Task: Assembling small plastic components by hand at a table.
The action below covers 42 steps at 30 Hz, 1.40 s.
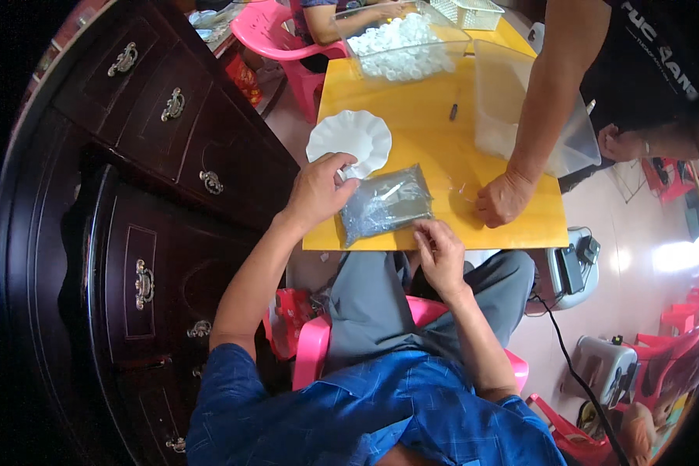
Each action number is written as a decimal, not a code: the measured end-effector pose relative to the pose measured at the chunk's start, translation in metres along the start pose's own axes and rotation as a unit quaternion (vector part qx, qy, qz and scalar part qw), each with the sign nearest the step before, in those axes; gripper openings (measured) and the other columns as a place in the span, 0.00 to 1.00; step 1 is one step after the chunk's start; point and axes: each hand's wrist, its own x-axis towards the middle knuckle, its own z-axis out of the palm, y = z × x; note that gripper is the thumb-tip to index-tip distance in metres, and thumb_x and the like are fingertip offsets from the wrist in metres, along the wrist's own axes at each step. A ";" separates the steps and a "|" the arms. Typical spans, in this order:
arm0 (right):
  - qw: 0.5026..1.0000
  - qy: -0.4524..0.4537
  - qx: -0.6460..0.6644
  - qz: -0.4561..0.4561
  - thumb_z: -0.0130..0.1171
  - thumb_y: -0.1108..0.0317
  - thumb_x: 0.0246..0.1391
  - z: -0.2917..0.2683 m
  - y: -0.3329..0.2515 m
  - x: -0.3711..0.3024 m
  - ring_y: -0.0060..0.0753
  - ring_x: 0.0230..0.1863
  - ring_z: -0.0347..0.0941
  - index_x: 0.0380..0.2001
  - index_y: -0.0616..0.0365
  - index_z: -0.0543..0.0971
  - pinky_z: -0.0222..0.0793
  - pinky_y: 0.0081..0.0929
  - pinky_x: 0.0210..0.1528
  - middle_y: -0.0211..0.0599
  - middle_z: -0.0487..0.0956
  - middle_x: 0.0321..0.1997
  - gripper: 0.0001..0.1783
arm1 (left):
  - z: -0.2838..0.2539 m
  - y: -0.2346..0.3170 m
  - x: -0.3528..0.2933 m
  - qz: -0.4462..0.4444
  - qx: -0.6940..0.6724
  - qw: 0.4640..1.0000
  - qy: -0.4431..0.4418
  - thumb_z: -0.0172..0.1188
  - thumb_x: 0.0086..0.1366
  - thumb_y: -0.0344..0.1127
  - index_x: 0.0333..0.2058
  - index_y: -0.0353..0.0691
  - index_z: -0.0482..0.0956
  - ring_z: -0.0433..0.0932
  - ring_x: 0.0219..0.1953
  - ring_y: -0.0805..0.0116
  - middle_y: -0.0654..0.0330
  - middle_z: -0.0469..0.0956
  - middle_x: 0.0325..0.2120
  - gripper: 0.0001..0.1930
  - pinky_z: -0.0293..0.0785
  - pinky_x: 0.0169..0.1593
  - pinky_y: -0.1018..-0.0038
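Note:
On the yellow table, a white dish with a wavy rim sits at the left edge. My left hand is at its near rim, thumb and forefinger curled round a small whitish bit that I cannot make out. Just right of that hand lies a clear plastic bag of small greyish pieces, with a thin white strip on top. My right hand is closed at the table's near edge, beside the bag's lower right corner. Its fingertips are pressed together, and whatever they hold is too small to name.
Another person's fist rests on the table's right side. Beyond stand a clear bin of white pieces and a translucent bin. A small dark object lies mid-table. A dark wooden cabinet rises close on my left.

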 end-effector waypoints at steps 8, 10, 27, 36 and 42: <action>0.999 0.032 0.032 0.030 0.63 0.77 0.55 0.008 0.005 -0.007 0.45 0.35 0.80 0.39 0.60 0.81 0.75 0.32 0.39 0.45 0.81 0.35 0.08 | -0.029 -0.016 0.088 0.047 0.123 0.991 -0.016 0.68 0.59 0.41 0.45 0.38 0.83 0.84 0.33 0.52 0.48 0.84 0.33 0.18 0.79 0.39 0.62; 0.998 0.029 0.037 0.034 0.63 0.77 0.55 0.008 0.006 -0.005 0.45 0.36 0.81 0.39 0.61 0.81 0.76 0.33 0.40 0.45 0.82 0.35 0.08 | -0.030 -0.017 0.126 0.053 0.137 0.989 0.005 0.68 0.59 0.42 0.43 0.36 0.84 0.85 0.34 0.51 0.47 0.84 0.32 0.18 0.79 0.40 0.60; 0.998 0.010 0.051 0.041 0.63 0.76 0.56 0.001 0.007 -0.003 0.50 0.39 0.81 0.40 0.60 0.82 0.76 0.36 0.42 0.47 0.82 0.37 0.08 | 0.000 -0.038 0.231 0.052 0.144 0.985 0.081 0.65 0.61 0.45 0.42 0.42 0.85 0.84 0.38 0.47 0.48 0.85 0.34 0.16 0.79 0.43 0.56; 0.978 0.060 0.089 0.179 0.64 0.69 0.59 0.000 0.017 0.013 0.37 0.30 0.79 0.45 0.66 0.80 0.75 0.32 0.37 0.46 0.81 0.34 0.14 | -0.001 -0.002 -0.027 -0.111 0.014 0.993 0.031 0.69 0.60 0.41 0.34 0.36 0.84 0.84 0.31 0.56 0.52 0.83 0.28 0.13 0.78 0.36 0.66; 0.975 -0.022 -0.176 0.137 0.63 0.53 0.59 -0.011 0.013 0.041 0.56 0.37 0.80 0.40 0.66 0.81 0.76 0.47 0.43 0.55 0.82 0.35 0.22 | 0.020 -0.014 -0.064 -0.215 0.063 0.975 0.009 0.68 0.61 0.51 0.39 0.37 0.83 0.84 0.31 0.53 0.52 0.84 0.28 0.21 0.78 0.36 0.62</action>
